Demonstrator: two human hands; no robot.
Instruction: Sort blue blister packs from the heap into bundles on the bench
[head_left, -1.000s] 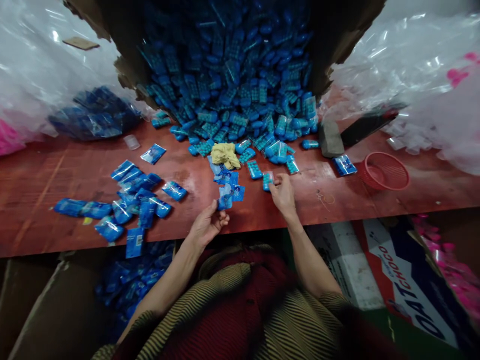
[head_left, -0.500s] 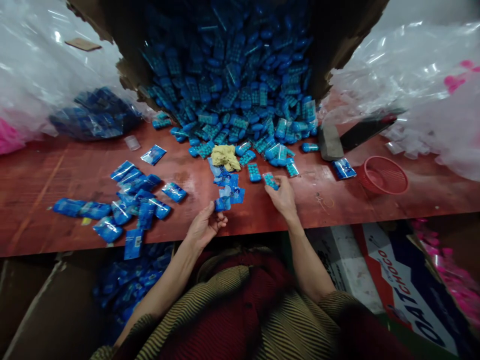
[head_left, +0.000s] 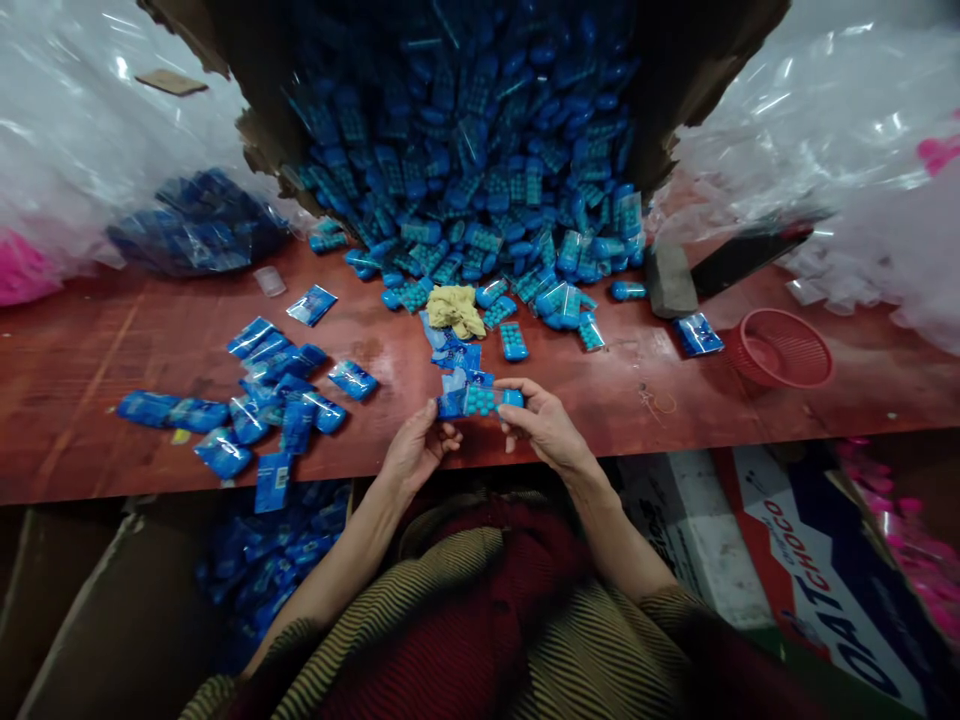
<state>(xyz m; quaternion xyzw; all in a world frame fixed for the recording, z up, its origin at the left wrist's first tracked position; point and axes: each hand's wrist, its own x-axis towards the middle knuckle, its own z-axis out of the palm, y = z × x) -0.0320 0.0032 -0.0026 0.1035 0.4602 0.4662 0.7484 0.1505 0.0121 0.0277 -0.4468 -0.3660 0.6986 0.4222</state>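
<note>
At the near edge of the red-brown table, my left hand pinches a small blue printed packet. My right hand holds a clear tray of teal pellets with its end against that packet. A short stack of blue packets lies just beyond my hands. Behind it sits a crumpled yellow cloth. A torn cardboard box at the back spills a big heap of blue pellet trays onto the table.
Filled blue packets lie scattered at the left, and more sit in a box below the table edge. A red mesh basket and a dark block stand at the right. Clear plastic bags flank the box.
My right hand picked a teal pellet tray off the table and brought it back left to the packet in my left hand. The left hand barely moved.
</note>
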